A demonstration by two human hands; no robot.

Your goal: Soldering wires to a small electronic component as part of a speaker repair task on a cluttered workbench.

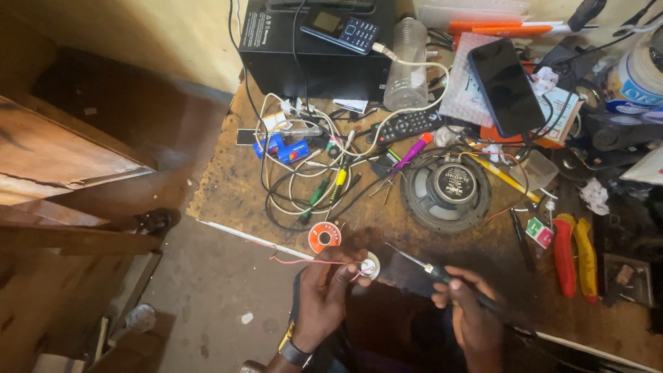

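Pinching a small white disc (371, 265) between thumb and fingertips, left hand (324, 293) raised just above the near desk edge (228, 226); grip pressed together on the disc, thin red wire (304, 262) trailing left from it. Wristwatch (293, 349) visible on the left wrist. Right hand (471, 314) closed around the dark handle of a soldering iron (442, 273), held pen-fashion, metal tip angled up-left and ending just beside the disc; contact between tip and disc cannot be told. Directly beyond the disc, flat on the desk, an orange solder spool (324, 237). Farther back and right, a round black loudspeaker (446, 191) lying magnet-up, near a yellow-handled tool (503, 177) and a purple-handled screwdriver (412, 152). Left of the speaker, a tangle of white and black cables (304, 173) with blue cylindrical batteries (283, 148) among them. Right of the hands, red and yellow handled pliers (574, 255). Toward the rear, a black remote control (406, 125), a clear plastic bottle (407, 62), a black box (311, 55) carrying a keypad phone (343, 29), and a dark smartphone (505, 86) resting on a pile of papers. Concrete floor (207, 290) below the desk edge at left.
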